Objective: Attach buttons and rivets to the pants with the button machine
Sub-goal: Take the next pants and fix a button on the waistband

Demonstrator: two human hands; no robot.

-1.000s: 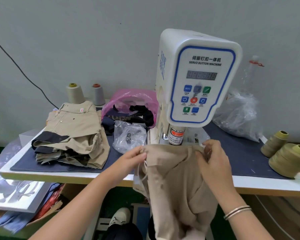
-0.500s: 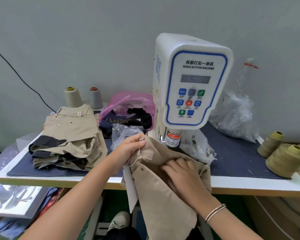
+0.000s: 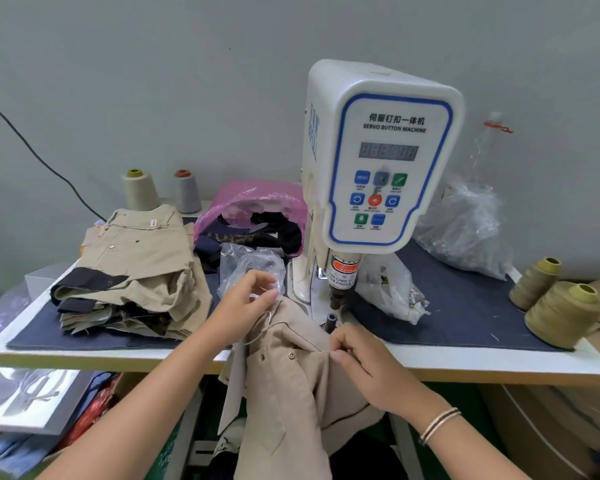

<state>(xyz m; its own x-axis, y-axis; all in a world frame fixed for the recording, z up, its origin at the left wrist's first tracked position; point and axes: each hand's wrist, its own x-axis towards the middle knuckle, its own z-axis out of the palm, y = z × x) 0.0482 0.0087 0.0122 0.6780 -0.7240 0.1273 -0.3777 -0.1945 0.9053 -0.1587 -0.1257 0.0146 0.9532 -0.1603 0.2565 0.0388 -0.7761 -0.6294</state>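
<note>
The white servo button machine [image 3: 381, 161] stands at the table's middle, its punch head [image 3: 340, 289] above a small dark die post [image 3: 330, 320]. Beige pants [image 3: 284, 393] hang over the table's front edge just before the die. Two metal fasteners [image 3: 291, 355] show on the cloth. My left hand [image 3: 246, 306] pinches the upper left edge of the pants, beside a clear bag. My right hand [image 3: 361, 362] grips a fold of the pants right below the die post.
A stack of beige and dark pants [image 3: 132, 271] lies at the left on the blue mat [image 3: 465, 317]. Behind are thread cones [image 3: 139, 188], a pink bag [image 3: 253, 209] of dark scraps and clear bags [image 3: 465, 230]. Olive thread cones [image 3: 561, 313] stand at the right.
The pants dropped lower and nearer to me, baring the die post. My right hand went from lying flat on the cloth to pinching a fold below the die; my left hand stayed on the left edge.
</note>
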